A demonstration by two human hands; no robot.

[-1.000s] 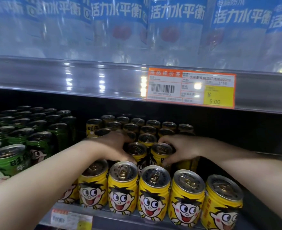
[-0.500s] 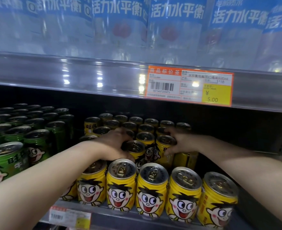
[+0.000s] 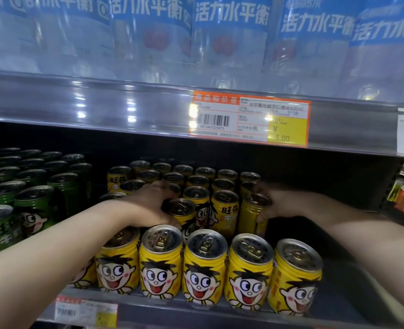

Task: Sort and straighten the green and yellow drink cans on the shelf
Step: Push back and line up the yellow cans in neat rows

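change: hands had spread apart, right hand [image 3: 283, 205] moved out to grip the end can [image 3: 252, 216] of the second row | left hand [image 3: 148, 205] clasped a yellow can [image 3: 180, 211] by its top | meaning: second row being squared, green cans [image 3: 33, 210] untouched | cans upright on shelf [image 3: 196, 313], long axis vertical, end can's face turned away

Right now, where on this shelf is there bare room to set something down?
The bare shelf floor right of the yellow cans, past the right hand, is free. A narrow dark gap separates green cans from yellow. Between it and the left hand, it's packed.
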